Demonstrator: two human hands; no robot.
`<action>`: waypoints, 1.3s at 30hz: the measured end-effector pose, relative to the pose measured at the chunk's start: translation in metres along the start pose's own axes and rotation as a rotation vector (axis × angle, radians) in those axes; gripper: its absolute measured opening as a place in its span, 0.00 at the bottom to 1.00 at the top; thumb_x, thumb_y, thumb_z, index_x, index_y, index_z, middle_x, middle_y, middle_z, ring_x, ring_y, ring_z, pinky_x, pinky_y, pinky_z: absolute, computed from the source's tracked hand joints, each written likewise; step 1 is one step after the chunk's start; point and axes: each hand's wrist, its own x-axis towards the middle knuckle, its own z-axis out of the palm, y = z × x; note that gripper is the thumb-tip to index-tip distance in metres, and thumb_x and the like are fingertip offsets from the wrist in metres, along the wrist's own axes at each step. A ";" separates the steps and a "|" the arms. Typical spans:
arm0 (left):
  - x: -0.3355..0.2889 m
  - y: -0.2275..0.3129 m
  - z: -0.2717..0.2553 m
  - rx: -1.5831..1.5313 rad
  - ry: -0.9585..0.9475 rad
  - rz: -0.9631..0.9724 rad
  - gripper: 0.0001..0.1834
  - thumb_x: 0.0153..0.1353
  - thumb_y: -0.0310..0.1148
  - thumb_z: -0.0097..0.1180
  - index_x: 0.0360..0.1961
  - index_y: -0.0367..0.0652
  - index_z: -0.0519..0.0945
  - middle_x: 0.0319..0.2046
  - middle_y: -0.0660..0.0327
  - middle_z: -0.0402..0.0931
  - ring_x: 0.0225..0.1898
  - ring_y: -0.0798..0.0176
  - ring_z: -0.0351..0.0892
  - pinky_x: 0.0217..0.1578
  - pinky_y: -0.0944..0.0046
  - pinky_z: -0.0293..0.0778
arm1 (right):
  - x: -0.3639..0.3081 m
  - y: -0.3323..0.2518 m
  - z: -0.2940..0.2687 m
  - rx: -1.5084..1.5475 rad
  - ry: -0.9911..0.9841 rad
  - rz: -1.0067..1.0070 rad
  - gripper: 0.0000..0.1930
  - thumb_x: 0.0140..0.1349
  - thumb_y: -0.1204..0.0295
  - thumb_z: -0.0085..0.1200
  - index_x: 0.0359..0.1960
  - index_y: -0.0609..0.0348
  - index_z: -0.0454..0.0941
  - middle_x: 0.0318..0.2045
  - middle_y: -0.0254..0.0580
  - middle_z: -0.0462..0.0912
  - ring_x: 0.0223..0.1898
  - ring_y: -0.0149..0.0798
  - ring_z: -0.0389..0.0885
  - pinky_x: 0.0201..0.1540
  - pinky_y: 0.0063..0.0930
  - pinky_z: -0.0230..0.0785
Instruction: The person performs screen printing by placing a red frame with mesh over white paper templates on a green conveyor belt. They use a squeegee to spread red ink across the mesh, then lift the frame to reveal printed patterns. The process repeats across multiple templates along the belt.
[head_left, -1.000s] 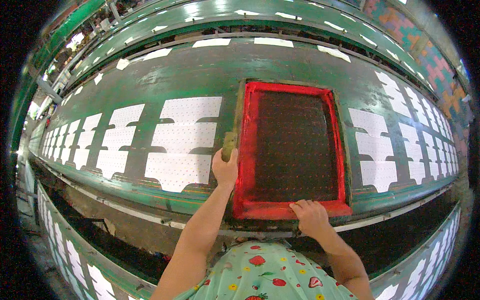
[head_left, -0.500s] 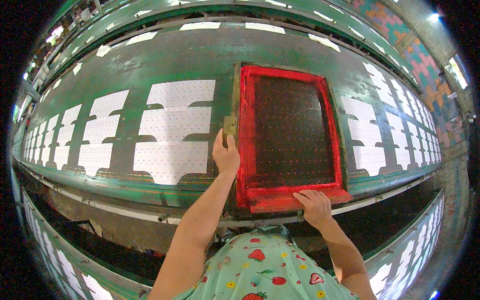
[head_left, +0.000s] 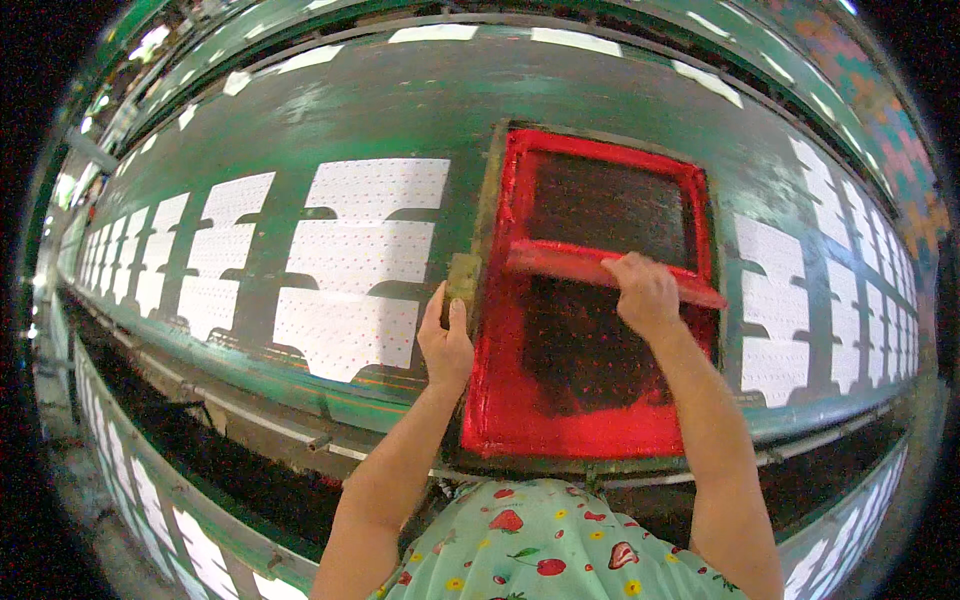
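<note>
A screen-printing frame [head_left: 590,432] lies flat on the long green table, its dark mesh bordered with wet red ink. Across the mesh, a little above its middle, rests a red-smeared squeegee [head_left: 560,260]. My right hand [head_left: 648,295] is closed over the squeegee near its right part. At the frame's left side, my left hand [head_left: 446,345] grips a worn greenish block [head_left: 462,278] that sticks out from the frame, thumb on one side and fingers on the other. Red ink covers the mesh's near edge; the fabric beneath is mostly hidden.
Left of the frame lie rows of white cut pieces [head_left: 365,235] printed with small dots. More such pieces [head_left: 775,310] lie to the right. A pale rail [head_left: 265,425] runs along the table's near edge. Behind is another green table with white pieces.
My right hand has pushed the squeegee from the frame's near edge to beyond the middle of the mesh. My left hand keeps its hold on the block. The whole view has shifted slightly.
</note>
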 end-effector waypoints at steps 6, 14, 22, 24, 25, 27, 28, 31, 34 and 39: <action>-0.002 0.002 0.002 -0.079 0.016 -0.107 0.21 0.84 0.31 0.49 0.70 0.31 0.79 0.63 0.51 0.85 0.64 0.59 0.81 0.67 0.60 0.74 | 0.116 0.089 0.044 -0.052 0.072 -0.053 0.17 0.67 0.74 0.54 0.52 0.45 0.90 0.40 0.46 0.87 0.43 0.56 0.89 0.47 0.53 0.84; -0.004 -0.008 0.008 -0.116 0.078 -0.131 0.20 0.85 0.34 0.49 0.69 0.34 0.81 0.59 0.51 0.87 0.60 0.61 0.83 0.64 0.60 0.76 | 0.210 0.144 0.049 -0.043 -0.034 0.032 0.21 0.66 0.77 0.50 0.56 0.44 0.88 0.56 0.45 0.90 0.58 0.54 0.89 0.61 0.50 0.82; -0.005 -0.005 0.008 -0.016 0.114 -0.125 0.20 0.84 0.36 0.52 0.67 0.37 0.83 0.56 0.51 0.88 0.58 0.60 0.85 0.62 0.60 0.77 | 0.214 0.168 0.067 -0.025 -0.061 -0.090 0.24 0.62 0.76 0.56 0.60 0.47 0.86 0.58 0.47 0.89 0.59 0.57 0.88 0.63 0.51 0.81; -0.005 -0.003 0.007 -0.008 0.101 -0.146 0.20 0.84 0.36 0.53 0.67 0.36 0.83 0.56 0.50 0.88 0.58 0.59 0.85 0.61 0.59 0.77 | 0.217 0.170 0.060 -0.076 -0.165 -0.094 0.24 0.62 0.74 0.57 0.60 0.47 0.86 0.57 0.50 0.89 0.59 0.58 0.87 0.64 0.52 0.80; -0.004 -0.002 0.007 0.014 0.115 -0.106 0.20 0.84 0.36 0.52 0.67 0.36 0.83 0.56 0.49 0.89 0.57 0.58 0.86 0.61 0.59 0.78 | 0.215 0.168 0.055 -0.113 -0.225 -0.062 0.24 0.61 0.73 0.58 0.60 0.48 0.86 0.56 0.51 0.89 0.58 0.59 0.87 0.64 0.53 0.80; -0.004 0.001 0.008 0.020 0.123 -0.098 0.20 0.84 0.36 0.51 0.67 0.36 0.83 0.55 0.48 0.89 0.57 0.56 0.86 0.60 0.58 0.78 | 0.198 0.157 0.043 -0.020 -0.263 -0.095 0.24 0.59 0.72 0.59 0.59 0.51 0.87 0.55 0.54 0.89 0.59 0.59 0.86 0.65 0.54 0.78; -0.005 0.001 0.007 0.033 0.118 -0.080 0.21 0.84 0.37 0.51 0.67 0.36 0.82 0.55 0.47 0.88 0.58 0.55 0.86 0.62 0.58 0.77 | 0.185 0.149 0.035 0.016 -0.294 -0.093 0.25 0.57 0.71 0.60 0.59 0.53 0.87 0.55 0.55 0.88 0.60 0.59 0.85 0.65 0.54 0.76; -0.006 0.001 0.004 0.038 0.091 -0.072 0.22 0.84 0.38 0.50 0.67 0.35 0.82 0.57 0.45 0.88 0.59 0.52 0.86 0.63 0.57 0.77 | 0.136 0.111 0.010 -0.042 -0.404 -0.076 0.22 0.60 0.72 0.58 0.58 0.49 0.88 0.52 0.52 0.90 0.56 0.59 0.88 0.62 0.55 0.81; -0.005 -0.005 0.002 0.018 0.115 0.015 0.21 0.83 0.37 0.50 0.67 0.36 0.82 0.55 0.41 0.88 0.57 0.47 0.88 0.60 0.55 0.79 | 0.074 0.064 -0.019 0.010 -0.413 -0.086 0.20 0.60 0.72 0.60 0.55 0.47 0.89 0.46 0.49 0.89 0.52 0.57 0.89 0.58 0.55 0.82; -0.001 -0.018 0.007 0.014 0.131 0.038 0.21 0.82 0.38 0.52 0.65 0.35 0.83 0.56 0.40 0.87 0.58 0.38 0.86 0.61 0.48 0.79 | -0.028 -0.016 -0.058 0.033 -0.490 -0.087 0.21 0.59 0.75 0.61 0.54 0.40 0.90 0.42 0.47 0.87 0.49 0.56 0.88 0.55 0.53 0.82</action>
